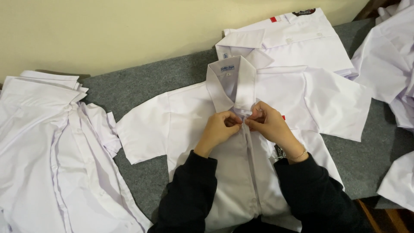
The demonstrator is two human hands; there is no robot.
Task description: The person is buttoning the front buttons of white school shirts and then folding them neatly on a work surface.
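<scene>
both hands pinch the placket of a white shirt [194, 116] spread flat on the grey tabletop [142, 82], just below the collar; left hand [219, 128] and right hand [269, 123] grip clamped on fabric, fingertips touching. shirt pile [47, 146] at left.

I wore the one camera on my head, and it looked steeply down and forward over my dark sleeves. It sat close above the grey felt-covered table [142, 82], facing the cream wall [108, 30] at its far edge. The spread white shirt [181, 112] filled the frame's middle. There was no second view.
</scene>
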